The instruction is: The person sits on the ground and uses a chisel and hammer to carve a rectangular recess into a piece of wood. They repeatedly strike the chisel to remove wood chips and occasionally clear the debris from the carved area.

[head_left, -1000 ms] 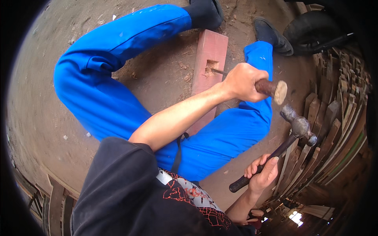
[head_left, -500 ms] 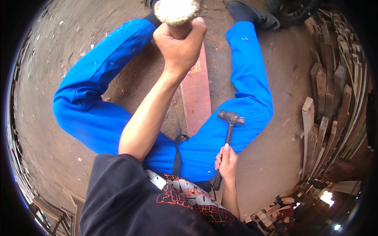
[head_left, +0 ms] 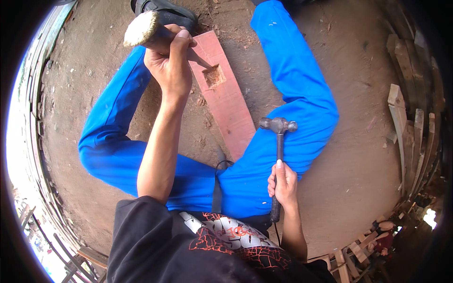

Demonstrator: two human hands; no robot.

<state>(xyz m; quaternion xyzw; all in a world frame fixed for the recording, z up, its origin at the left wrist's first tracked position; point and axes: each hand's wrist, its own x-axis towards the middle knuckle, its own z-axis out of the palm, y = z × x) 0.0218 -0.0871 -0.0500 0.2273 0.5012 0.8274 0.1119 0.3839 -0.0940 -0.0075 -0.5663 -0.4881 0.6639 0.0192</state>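
Note:
My left hand [head_left: 172, 70] is closed around the thick handle of a chisel [head_left: 159, 38], whose pale struck end is frayed and mushroomed. The blade slants down to the right, and its tip is at a squarish recess [head_left: 214, 76] cut into a reddish wooden plank [head_left: 231, 109]. Whether the tip touches the wood I cannot tell. That plank lies between my legs, its near end beside my right thigh. In my right hand [head_left: 285, 184] is a ball-peen hammer [head_left: 279, 125], gripped by its dark handle, the head above my right thigh.
Wood chips [head_left: 202, 101] lie on the brown dirt floor [head_left: 351, 155] around the plank. Long timber pieces [head_left: 397, 106] are stacked along the right side. A dark shoe [head_left: 175, 18] is past the plank's far end, and short wood offcuts [head_left: 358, 252] lie at the lower right.
My left hand and the chisel have shifted left, and the recess and blade now show. My view has turned, so the plank looks more slanted. The hammer stays over my right thigh.

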